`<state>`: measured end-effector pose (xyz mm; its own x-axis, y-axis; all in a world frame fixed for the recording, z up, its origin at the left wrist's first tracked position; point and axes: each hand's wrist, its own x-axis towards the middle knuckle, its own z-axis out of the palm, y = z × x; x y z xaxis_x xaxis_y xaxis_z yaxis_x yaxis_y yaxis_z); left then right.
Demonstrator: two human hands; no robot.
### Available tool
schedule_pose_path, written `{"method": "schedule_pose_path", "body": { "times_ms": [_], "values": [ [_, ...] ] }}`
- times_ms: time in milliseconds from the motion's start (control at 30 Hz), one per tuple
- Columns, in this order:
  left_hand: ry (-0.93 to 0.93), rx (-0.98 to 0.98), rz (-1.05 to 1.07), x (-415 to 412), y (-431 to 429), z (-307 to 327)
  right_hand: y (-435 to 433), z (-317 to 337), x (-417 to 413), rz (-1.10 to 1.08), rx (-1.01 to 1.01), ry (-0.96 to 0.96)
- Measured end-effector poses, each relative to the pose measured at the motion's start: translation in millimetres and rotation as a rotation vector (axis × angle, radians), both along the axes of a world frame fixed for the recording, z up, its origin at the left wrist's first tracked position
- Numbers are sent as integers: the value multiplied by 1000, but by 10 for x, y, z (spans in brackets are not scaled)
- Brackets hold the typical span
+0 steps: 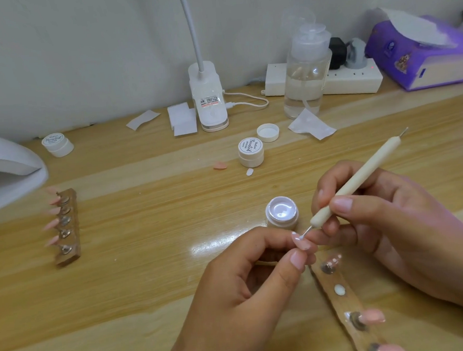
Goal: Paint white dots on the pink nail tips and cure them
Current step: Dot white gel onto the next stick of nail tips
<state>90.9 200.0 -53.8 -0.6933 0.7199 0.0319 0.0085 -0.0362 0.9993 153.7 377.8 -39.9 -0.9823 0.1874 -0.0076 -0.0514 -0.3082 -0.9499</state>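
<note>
The left hand (245,278) pinched one pink nail tip (301,243) between thumb and forefinger. The right hand (387,219) gripped a dotting tool (354,183), its point touching that tip. Beyond stood one open jar (281,213), then two closed jars (250,152) lettered "Painted".

Bright, even light w/ faint, short shadows. White glare patch on the table (211,248) just below centre. Edges smear: tissue box (421,52) at 2 o'clock & strip of pink tips (65,228) at 9 o'clock look blurry. Wide-angle bend curves the tabletop lines, esp. toward 3 o'clock.
</note>
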Motion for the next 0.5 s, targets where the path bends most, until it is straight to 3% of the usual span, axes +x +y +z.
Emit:
{"method": "schedule_pose_path", "body": {
  "times_ms": [500],
  "values": [
    [-3,9,3,5,4,4,2,8,-5,17,-36,6]
  ]
}}
